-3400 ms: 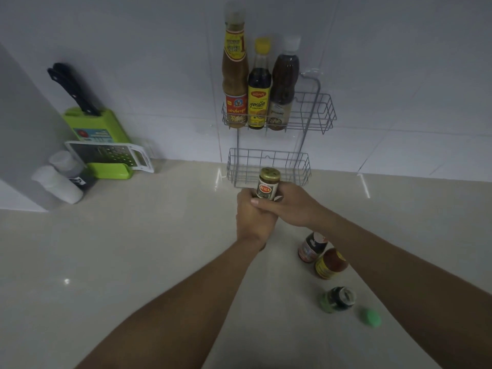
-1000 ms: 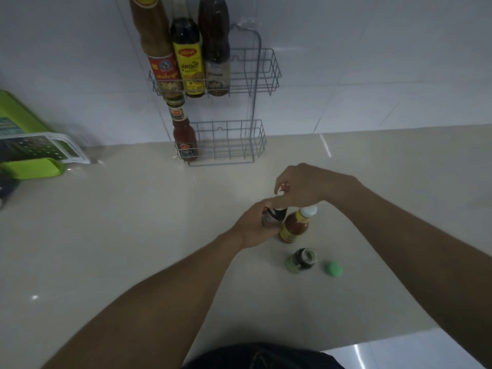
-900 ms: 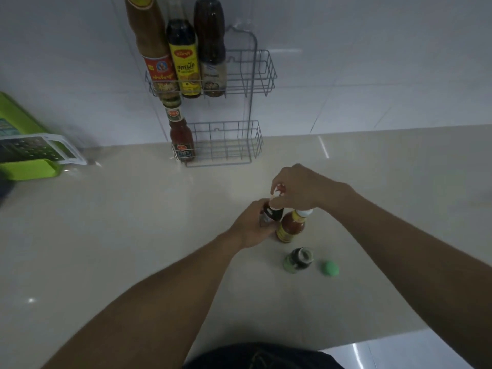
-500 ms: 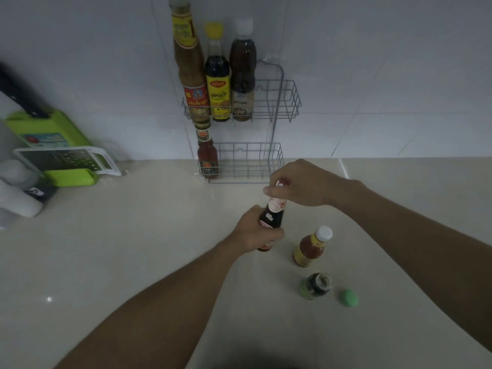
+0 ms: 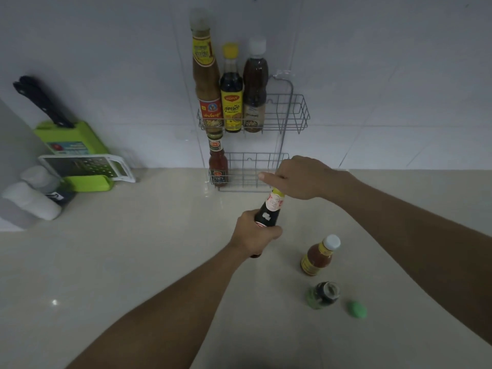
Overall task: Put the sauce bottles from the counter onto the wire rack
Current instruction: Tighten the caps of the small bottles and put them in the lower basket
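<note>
A dark sauce bottle point(image 5: 269, 212) with a red and white neck label is held above the counter. My left hand point(image 5: 252, 235) grips its body and my right hand point(image 5: 298, 176) is closed over its cap. The two-tier wire rack point(image 5: 295, 115) hangs on the tiled wall just beyond. Three tall bottles point(image 5: 231, 89) stand in its upper basket, and a red chili sauce bottle point(image 5: 218, 162) stands at the left of its lower basket. On the counter to the right stand an orange sauce bottle point(image 5: 318, 255) with a white cap and a small dark bottle point(image 5: 323, 294) without its cap.
A green cap point(image 5: 357, 309) lies beside the small dark bottle. At the far left are a green knife block point(image 5: 72, 145) with a black-handled knife, a white grater point(image 5: 87, 167) and two white shakers point(image 5: 32, 198). The pale counter point(image 5: 133, 249) spreads around them.
The chili sauce bottle went from my hands into the lower basket. Both hands then took the dark bottle from beside the orange one and lifted it toward the rack.
</note>
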